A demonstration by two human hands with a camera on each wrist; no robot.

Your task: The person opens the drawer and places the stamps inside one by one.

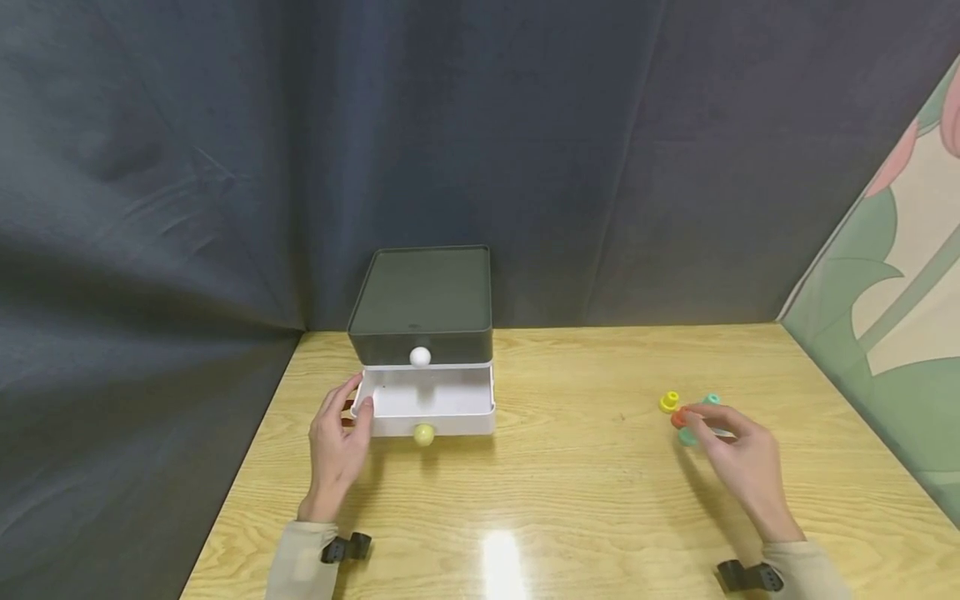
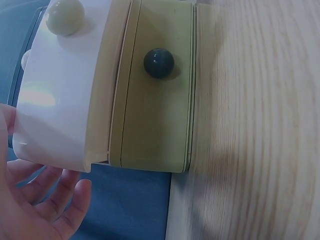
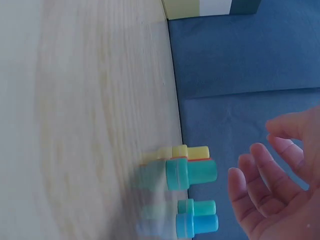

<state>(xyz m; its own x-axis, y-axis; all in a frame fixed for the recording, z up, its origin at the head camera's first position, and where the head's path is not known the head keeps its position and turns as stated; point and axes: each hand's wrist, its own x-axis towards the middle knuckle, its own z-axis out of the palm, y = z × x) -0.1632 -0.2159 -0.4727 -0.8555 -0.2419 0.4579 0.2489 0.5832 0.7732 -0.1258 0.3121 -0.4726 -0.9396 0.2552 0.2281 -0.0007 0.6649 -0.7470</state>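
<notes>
Looks like you're at the pick-up step: your left hand (image 1: pixel 339 446) grips the left wall of the pulled-out white drawer (image 1: pixel 465 426), thumb over the rim, fingers outside, while your right hand (image 1: pixel 738 450) is over the pegs, fingers loose, grasping nothing as far as the right wrist view shows. Red peg (image 1: pixel 678 418) looks like your pick: it's on the table (image 1: pixel 570 467), under your right thumb and fingertip in the head view, mostly hidden in the wrist one. Next move, I'd say: lower a touch, pinch red by its narrow top, lift straight up, keep the drawer steady. Watch the neighbours: yellow peg (image 1: pixel 669 403) just behind it, green peg (image 1: pixel 687 437) just in front, so a wide pinch could tip one. Teal peg (image 1: pixel 711 400) and blue peg (image 3: pixel 197 225) are near too, partly covered by your hand in the head view. Drawer's well apart to the left, with open table between. Dark cabinet top (image 1: pixel 431 292) sits above the drawer's back; olive bottom drawer (image 2: pixel 155 115) below looks closed. Curtain (image 1: pixel 480 125) behind, flowered panel (image 1: pixel 907 333) right; neither blocks you.
</notes>
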